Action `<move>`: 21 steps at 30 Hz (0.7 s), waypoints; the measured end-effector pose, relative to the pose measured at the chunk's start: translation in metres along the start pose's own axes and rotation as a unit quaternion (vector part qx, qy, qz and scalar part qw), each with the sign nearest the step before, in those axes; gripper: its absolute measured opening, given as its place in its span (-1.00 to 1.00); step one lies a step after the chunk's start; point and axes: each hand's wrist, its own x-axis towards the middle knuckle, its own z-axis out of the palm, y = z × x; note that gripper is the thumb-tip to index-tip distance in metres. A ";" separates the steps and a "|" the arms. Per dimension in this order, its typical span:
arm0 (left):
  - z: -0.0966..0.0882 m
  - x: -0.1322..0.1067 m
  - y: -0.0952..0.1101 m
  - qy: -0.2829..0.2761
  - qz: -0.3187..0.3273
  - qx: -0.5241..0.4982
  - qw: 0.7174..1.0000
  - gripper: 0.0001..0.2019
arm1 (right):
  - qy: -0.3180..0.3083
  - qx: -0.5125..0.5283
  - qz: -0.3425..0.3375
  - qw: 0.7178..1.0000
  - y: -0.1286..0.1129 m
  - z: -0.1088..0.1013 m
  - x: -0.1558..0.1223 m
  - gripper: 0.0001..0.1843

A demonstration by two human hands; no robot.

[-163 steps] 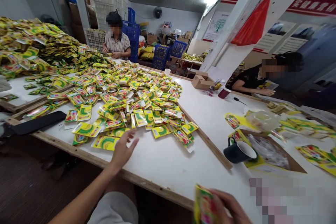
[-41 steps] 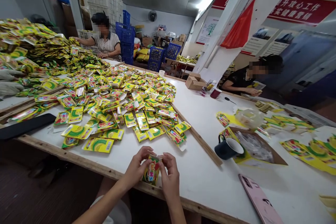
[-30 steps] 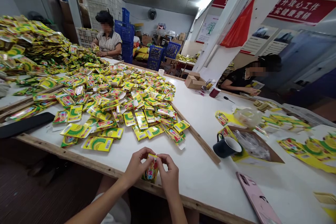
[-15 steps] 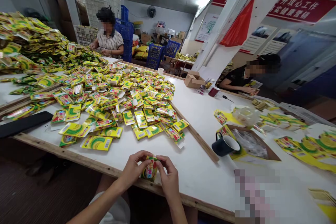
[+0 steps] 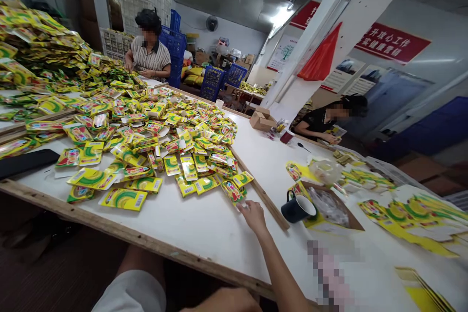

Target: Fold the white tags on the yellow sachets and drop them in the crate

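Observation:
My right hand [image 5: 253, 215] reaches to the near right edge of the pile, its thumb and fingertips closed at the white flap end of a small yellow and green box [image 5: 232, 190] with a red fruit print. That box lies on the white table, against its neighbours. At the bottom edge of the view, my left hand [image 5: 224, 301] shows only as a blurred patch of skin; its fingers are hidden, and whether it holds anything does not show. Many similar small boxes [image 5: 124, 198] lie heaped in front of me, some with open white end flaps.
A wooden strip [image 5: 268, 202] runs along the pile's right side. Past it stand a dark mug [image 5: 298, 208] and an opened carton [image 5: 338, 209] with clear plastic bags. Flat yellow packaging [image 5: 409, 214] lies at right. Two co-workers [image 5: 149, 51] [image 5: 327, 119] sit across the table.
Both hands held a small box at the table's front edge; that box is out of sight. My right hand moved forward to the pile, my left dropped to the bottom edge. The view shifted right.

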 end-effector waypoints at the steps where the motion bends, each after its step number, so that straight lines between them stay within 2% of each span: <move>1: -0.010 -0.002 0.005 0.009 -0.002 0.029 1.000 -0.82 | 0.000 0.003 0.001 1.000 0.001 0.004 -0.003 -0.60; 3: -0.035 -0.008 0.020 0.059 -0.006 0.115 0.992 -0.81 | -0.003 0.019 0.000 1.000 -0.003 0.006 -0.011 -0.57; 5: -0.063 -0.013 0.036 0.142 0.007 0.187 0.972 -0.79 | -0.005 0.039 -0.010 0.999 -0.015 0.001 -0.021 -0.58; 7: -0.090 -0.013 0.049 0.225 0.048 0.241 0.943 -0.73 | -0.011 0.056 -0.027 0.998 -0.036 -0.007 -0.031 -0.62; 9: -0.110 -0.008 0.051 0.275 0.076 0.288 0.914 -0.62 | -0.043 0.072 -0.054 0.995 -0.061 -0.013 -0.041 -0.69; 11: -0.122 -0.002 0.045 0.274 0.065 0.285 0.916 -0.55 | -0.103 0.097 -0.084 0.986 -0.084 -0.014 -0.050 -0.76; 13: -0.123 0.002 0.032 0.247 0.029 0.231 0.941 -0.59 | -0.147 0.131 -0.102 0.975 -0.097 -0.007 -0.060 -0.79; 15: -0.120 -0.001 0.019 0.231 0.000 0.168 0.958 -0.68 | -0.120 0.175 -0.091 0.973 -0.097 0.003 -0.073 -0.81; 18: -0.116 -0.012 0.005 0.235 -0.011 0.104 0.966 -0.70 | -0.027 0.230 -0.051 0.971 -0.080 0.019 -0.099 -0.72; 19: -0.116 -0.016 0.002 0.231 -0.017 0.089 0.969 -0.67 | -0.020 0.241 -0.040 0.969 -0.073 0.023 -0.108 -0.72; 21: -0.118 -0.022 0.000 0.222 -0.029 0.076 0.972 -0.63 | -0.056 0.248 -0.028 0.967 -0.064 0.028 -0.123 -0.76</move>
